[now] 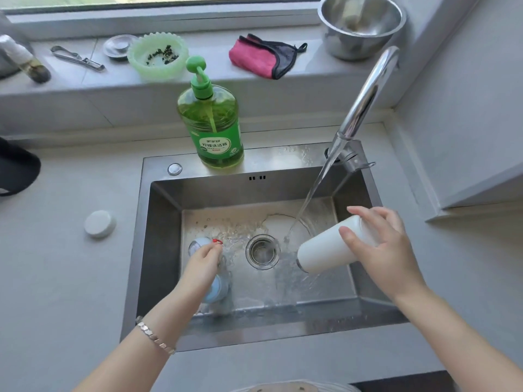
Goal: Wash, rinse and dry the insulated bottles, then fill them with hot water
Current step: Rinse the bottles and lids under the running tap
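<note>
White cylindrical insulated bottle (325,253): the fingers (365,213) of the right hand (379,250) curl round its base and hold it tipped on its side just right of the round steel drain (262,251), its mouth toward the drain under the tap water (308,193). Left of the drain, the left hand (203,258) pinches a small red tab (217,241) in bunched fingertips above a blurred pale blue bottle (216,288) on the basin floor. Rinsing looks under way, with drying and hot-water filling yet to do. A round white lid (100,223) sits on the counter well left of the drain, and a pink cloth (260,59) lies far behind it. Basin walls crowd both wrists and the curved chrome faucet (365,91) overhangs, so lifting toward the person seems freest.
</note>
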